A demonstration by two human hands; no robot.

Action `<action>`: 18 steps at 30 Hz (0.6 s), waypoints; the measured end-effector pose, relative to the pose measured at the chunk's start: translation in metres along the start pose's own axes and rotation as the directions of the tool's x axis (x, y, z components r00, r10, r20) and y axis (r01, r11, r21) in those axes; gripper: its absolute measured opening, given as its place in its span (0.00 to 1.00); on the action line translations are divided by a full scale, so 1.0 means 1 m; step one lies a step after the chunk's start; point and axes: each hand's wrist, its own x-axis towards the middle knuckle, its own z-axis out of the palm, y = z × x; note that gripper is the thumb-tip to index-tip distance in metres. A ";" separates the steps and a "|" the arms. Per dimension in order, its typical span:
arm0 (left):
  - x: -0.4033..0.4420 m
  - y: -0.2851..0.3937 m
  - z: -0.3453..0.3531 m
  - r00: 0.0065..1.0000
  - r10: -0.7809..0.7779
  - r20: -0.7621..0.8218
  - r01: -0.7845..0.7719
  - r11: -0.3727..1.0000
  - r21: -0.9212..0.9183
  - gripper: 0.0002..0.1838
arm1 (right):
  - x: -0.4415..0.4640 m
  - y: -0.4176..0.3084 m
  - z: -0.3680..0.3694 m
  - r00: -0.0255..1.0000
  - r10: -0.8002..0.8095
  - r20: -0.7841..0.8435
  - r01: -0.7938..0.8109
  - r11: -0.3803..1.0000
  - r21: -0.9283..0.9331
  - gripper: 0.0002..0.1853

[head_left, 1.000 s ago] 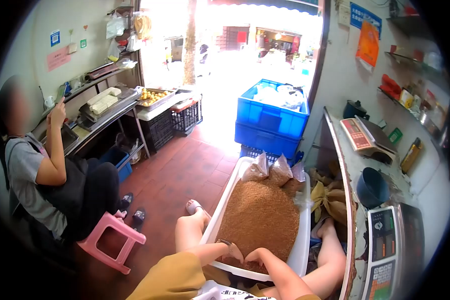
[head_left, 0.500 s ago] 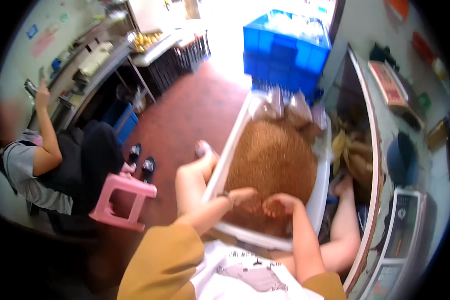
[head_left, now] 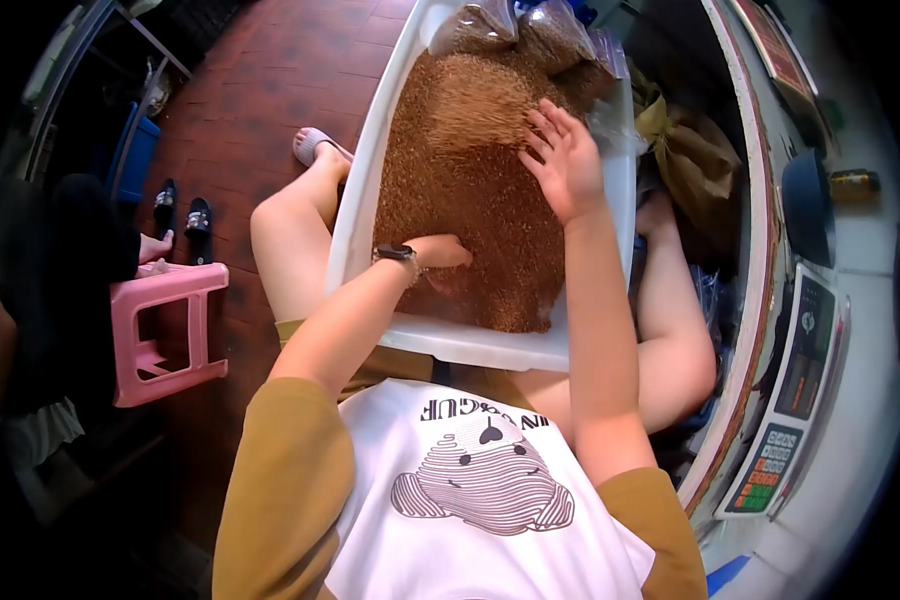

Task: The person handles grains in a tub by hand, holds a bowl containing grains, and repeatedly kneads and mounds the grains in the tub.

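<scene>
We are judging the brown granules (head_left: 500, 195) in the upper-centre tub (head_left: 470, 348) loose, slippery, best cupped from beneath, noting right hand (head_left: 568, 165) fingers apart, being unable to tell the partly hidden left hand (head_left: 440, 250)'s grip.

Upside-down "IN VOGUE" (head_left: 485, 408) on shirt (head_left: 490, 480)

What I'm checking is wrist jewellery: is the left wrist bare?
No, the left hand has a black band at its wrist.
</scene>
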 end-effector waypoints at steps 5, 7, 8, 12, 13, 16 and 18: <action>-0.007 0.002 0.000 1.000 0.012 -0.008 -0.010 0.982 0.187 0.17 | -0.020 0.115 -0.097 0.874 -0.476 -0.096 0.193 0.522 -0.831 0.15; -0.006 0.000 0.001 1.000 -0.018 0.007 0.016 0.982 0.189 0.15 | -0.031 0.111 -0.104 0.962 -0.237 -0.132 0.051 0.634 -0.771 0.15; -0.006 -0.001 0.003 1.000 -0.017 0.008 0.015 0.985 0.170 0.14 | -0.038 0.111 -0.108 0.983 -0.110 -0.144 -0.032 0.676 -0.736 0.15; -0.011 0.018 -0.008 0.989 0.136 0.060 -0.149 0.929 0.338 0.16 | -0.036 0.110 -0.097 0.933 0.243 -0.267 -0.338 0.846 -0.413 0.14; -0.020 0.024 -0.008 0.973 0.223 0.061 -0.228 0.889 0.397 0.17 | -0.034 0.115 -0.097 0.915 0.347 -0.206 -0.396 0.872 -0.287 0.14; -0.028 0.028 0.000 0.843 0.523 0.124 -0.389 0.753 -0.530 0.18 | -0.044 0.114 -0.079 0.809 0.586 0.050 -0.587 0.809 0.020 0.15; -0.040 0.034 -0.004 0.836 0.545 -0.064 -0.532 0.777 -0.337 0.18 | -0.051 0.107 -0.066 0.798 0.602 -0.005 -0.602 0.798 0.041 0.14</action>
